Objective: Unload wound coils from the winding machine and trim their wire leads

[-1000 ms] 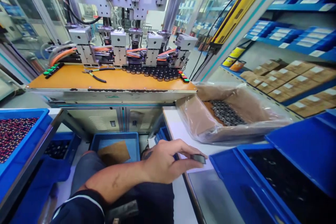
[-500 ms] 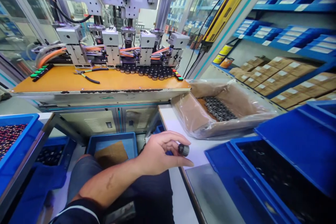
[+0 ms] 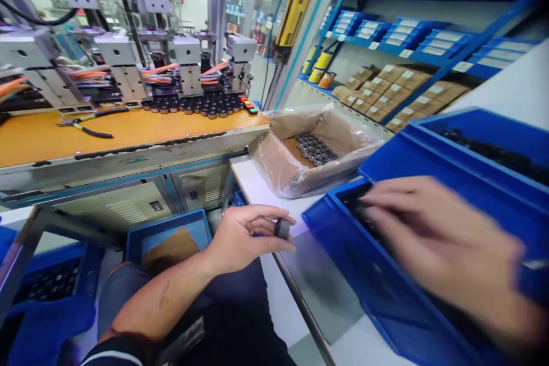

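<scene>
My left hand [image 3: 244, 237] hovers at the near edge of the white side table [image 3: 257, 189], thumb and fingers pinched on a small dark cylindrical part [image 3: 282, 229]. My right hand [image 3: 433, 240] reaches from the right into a blue bin [image 3: 338, 251] that holds dark parts. It is smeared by motion; its fingers point left toward the bin's far corner, and I cannot make out whether they hold anything.
An orange-topped machine bench [image 3: 128, 131] carries pliers [image 3: 83, 123] and a row of black round parts [image 3: 193, 106]. A plastic-lined cardboard box [image 3: 313, 148] of dark parts sits behind the bin. More blue bins [image 3: 167, 234] lie by my knees; shelving with boxes stands at right.
The view has swung right. My right hand has come into view and reached into the blue bin. My left hand keeps its pinch on the small part.
</scene>
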Demonstrator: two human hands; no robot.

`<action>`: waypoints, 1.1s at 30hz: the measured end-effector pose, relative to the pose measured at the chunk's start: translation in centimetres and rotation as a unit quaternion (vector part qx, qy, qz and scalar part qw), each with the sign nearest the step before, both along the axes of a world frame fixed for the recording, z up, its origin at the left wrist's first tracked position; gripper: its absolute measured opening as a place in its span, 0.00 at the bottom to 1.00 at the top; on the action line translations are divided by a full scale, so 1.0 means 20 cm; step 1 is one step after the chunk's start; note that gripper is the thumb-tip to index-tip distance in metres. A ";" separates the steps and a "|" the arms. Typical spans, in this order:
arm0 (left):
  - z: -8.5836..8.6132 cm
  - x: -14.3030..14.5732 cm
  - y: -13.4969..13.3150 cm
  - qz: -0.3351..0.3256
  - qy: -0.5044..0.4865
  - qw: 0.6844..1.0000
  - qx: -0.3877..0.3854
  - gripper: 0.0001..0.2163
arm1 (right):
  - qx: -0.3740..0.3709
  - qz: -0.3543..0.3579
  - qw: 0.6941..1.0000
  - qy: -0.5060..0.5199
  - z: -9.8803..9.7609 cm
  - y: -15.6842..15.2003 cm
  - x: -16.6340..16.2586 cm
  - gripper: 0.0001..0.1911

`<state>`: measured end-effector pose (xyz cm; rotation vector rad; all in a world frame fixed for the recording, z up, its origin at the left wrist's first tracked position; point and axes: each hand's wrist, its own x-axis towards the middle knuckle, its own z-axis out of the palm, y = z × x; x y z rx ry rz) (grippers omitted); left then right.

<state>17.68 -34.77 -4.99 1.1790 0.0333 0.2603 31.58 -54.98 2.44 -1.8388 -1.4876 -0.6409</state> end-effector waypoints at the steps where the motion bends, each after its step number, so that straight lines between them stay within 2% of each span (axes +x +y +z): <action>1: 0.01 0.00 -0.01 -0.001 0.002 1.000 0.010 0.19 | -0.006 0.030 0.999 0.018 -0.05 0.03 -0.05 0.06; 4: 0.02 0.00 -0.04 -0.014 0.010 1.000 0.009 0.19 | 0.005 0.098 0.992 0.084 -0.18 0.12 -0.17 0.10; 7: 0.00 0.01 -0.07 -0.028 0.014 0.999 -0.027 0.20 | 0.010 0.102 0.991 0.086 -0.23 0.15 -0.22 0.10; 14: -0.02 0.04 -0.12 -0.039 -0.021 0.995 -0.095 0.20 | 0.007 0.115 0.992 0.052 -0.23 0.09 -0.18 0.14; 17: -0.01 0.03 -0.12 -0.028 -0.034 0.996 -0.083 0.19 | 0.001 0.125 0.991 0.037 -0.23 0.08 -0.17 0.17; 22: 0.01 0.01 -0.11 -0.010 -0.013 0.999 -0.044 0.20 | 0.009 0.101 0.995 -0.013 -0.25 0.08 -0.17 0.13; 33: 0.03 0.00 -0.11 -0.015 -0.026 0.999 -0.034 0.20 | 0.029 0.110 0.992 -0.051 -0.24 0.07 -0.18 0.10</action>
